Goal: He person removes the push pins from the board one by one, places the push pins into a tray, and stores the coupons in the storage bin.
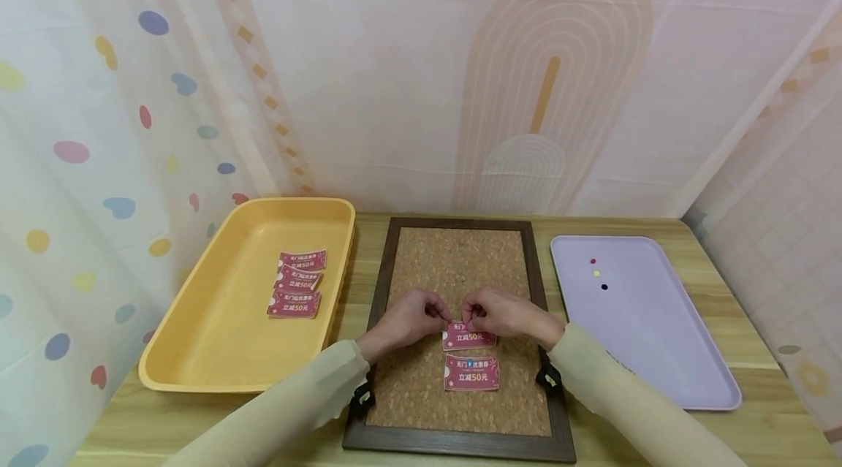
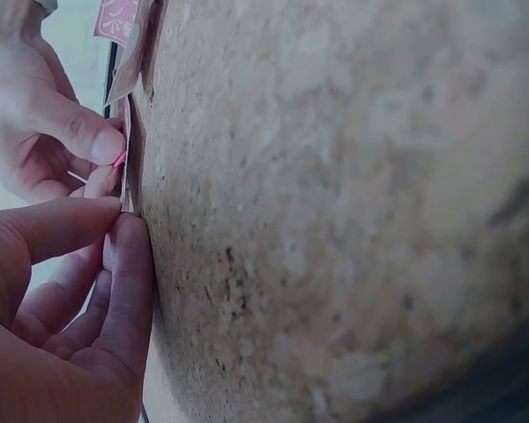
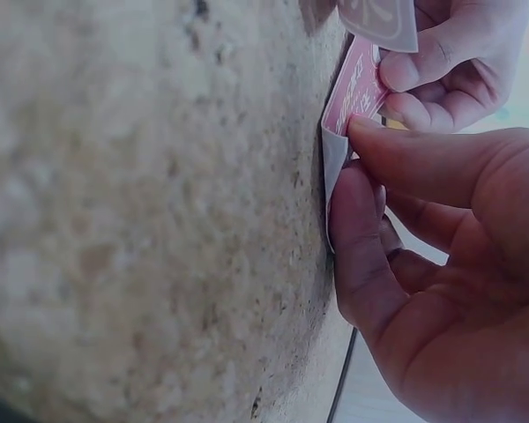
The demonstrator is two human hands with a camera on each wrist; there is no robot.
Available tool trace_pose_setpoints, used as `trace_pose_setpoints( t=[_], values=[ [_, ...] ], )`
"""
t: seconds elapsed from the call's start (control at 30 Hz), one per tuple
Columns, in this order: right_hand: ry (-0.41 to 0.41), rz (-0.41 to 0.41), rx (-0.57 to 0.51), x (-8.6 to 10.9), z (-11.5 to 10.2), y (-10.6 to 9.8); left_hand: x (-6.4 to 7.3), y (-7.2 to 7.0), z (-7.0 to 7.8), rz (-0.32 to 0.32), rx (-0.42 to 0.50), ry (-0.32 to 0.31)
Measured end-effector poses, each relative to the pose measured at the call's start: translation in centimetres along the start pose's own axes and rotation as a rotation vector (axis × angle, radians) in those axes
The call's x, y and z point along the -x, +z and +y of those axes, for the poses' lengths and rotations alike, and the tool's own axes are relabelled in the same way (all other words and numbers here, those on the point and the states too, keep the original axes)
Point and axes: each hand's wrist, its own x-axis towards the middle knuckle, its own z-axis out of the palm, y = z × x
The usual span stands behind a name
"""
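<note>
A cork board (image 1: 460, 262) with a dark frame lies on the table. Over its middle, my left hand (image 1: 413, 317) pinches the upper left edge of a pink coupon (image 1: 468, 339) between thumb and fingertips. My right hand (image 1: 503, 312) is at the coupon's top edge, its thumb and finger pinching a small bright pink push pin (image 2: 119, 159), mostly covered by the fingertips. In the right wrist view the coupon (image 3: 357, 88) bends slightly off the cork. Just below lies a second pink coupon (image 1: 483, 378) with a blue push pin (image 1: 470, 363) near its top.
At the left stands a yellow tray (image 1: 210, 335) holding 3 overlapping pink coupons (image 1: 294, 305). A lilac tray (image 1: 658, 350) at the right holds a red pin (image 1: 593, 261), a yellow pin (image 1: 596, 273) and a black pin (image 1: 604, 287). A patterned curtain hangs behind the table.
</note>
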Motion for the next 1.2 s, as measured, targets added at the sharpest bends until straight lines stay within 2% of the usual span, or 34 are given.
trace_pose_setpoints(
  t=[0.23,0.43,0.73,0.83,0.97,1.2],
  values=[
    [0.021,-0.015,-0.011,-0.1,0.0,0.3,0.1,0.1,-0.1,-0.013,0.022,-0.038],
    [0.026,-0.021,-0.020,-0.1,0.1,0.4,0.2,0.2,-0.3,-0.014,0.040,-0.040],
    [-0.048,-0.061,-0.060,0.3,0.4,-0.1,0.1,0.2,-0.3,-0.014,0.042,-0.049],
    [-0.050,-0.054,-0.087,0.6,0.5,-0.3,0.1,0.0,-0.2,-0.015,0.043,-0.054],
    [-0.043,0.003,-0.120,1.2,0.6,-0.6,0.3,-0.2,0.0,-0.018,0.056,-0.052],
    [-0.106,0.187,-0.143,2.4,0.1,-1.3,0.6,-1.1,0.9,0.004,0.072,-0.052]
  ],
)
